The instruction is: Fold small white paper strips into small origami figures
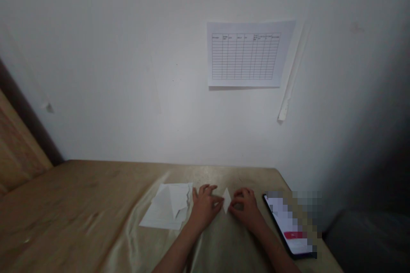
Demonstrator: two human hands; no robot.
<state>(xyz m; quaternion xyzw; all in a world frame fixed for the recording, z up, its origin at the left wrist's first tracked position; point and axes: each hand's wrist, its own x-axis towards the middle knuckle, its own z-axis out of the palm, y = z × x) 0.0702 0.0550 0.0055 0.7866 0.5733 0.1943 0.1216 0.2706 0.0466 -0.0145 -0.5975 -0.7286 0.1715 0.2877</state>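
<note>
A small white folded paper piece (226, 199) stands on the table between my two hands. My left hand (204, 208) lies on the table with fingers curled, its fingertips pinching the paper's left edge. My right hand (246, 209) is curled too, its fingertips closed on the paper's right side. Both forearms reach in from the bottom edge.
A stack of white paper sheets (168, 211) with a folded piece on top lies left of my left hand. A phone (290, 228) with a lit screen lies at the right. The table has a shiny tan cover (80, 204). A printed table sheet (246, 54) hangs on the wall.
</note>
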